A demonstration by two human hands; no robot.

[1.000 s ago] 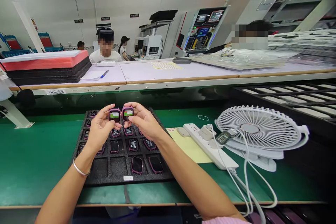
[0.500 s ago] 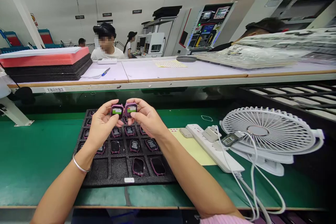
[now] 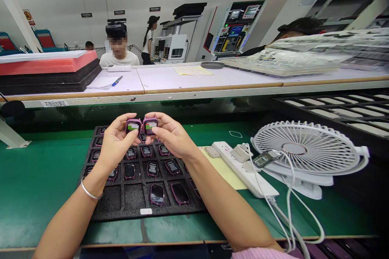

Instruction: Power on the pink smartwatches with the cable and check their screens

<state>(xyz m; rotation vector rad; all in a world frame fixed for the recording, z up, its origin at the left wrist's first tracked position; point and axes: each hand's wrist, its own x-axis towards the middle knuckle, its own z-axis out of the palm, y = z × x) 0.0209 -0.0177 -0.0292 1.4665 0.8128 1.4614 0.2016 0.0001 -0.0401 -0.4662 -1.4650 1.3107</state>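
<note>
My left hand (image 3: 120, 135) grips a purple smartwatch body (image 3: 133, 126) by its edges, thumb at the lower part of its lit screen. In my right hand (image 3: 170, 133) is a second purple smartwatch body (image 3: 150, 124), its screen also lit with a green band, the thumb on its lower right corner. The two watches are side by side, close together, above a black foam tray (image 3: 133, 202). Strapless watches lie in many of the tray's pockets, such as a dark-screened watch (image 3: 180, 192); some show white text. My forearms hide parts of the tray.
To the right are a white power strip (image 3: 246, 170) with plugs and cables, and a white fan (image 3: 304, 149). A shelf (image 3: 170, 87) runs across behind, bearing stacked foam (image 3: 48, 77) at left. Several people are beyond it.
The view has shifted slightly to the right, so most things sit further left. Both hands keep their hold on the two watches. A person in the background now stands taller.
</note>
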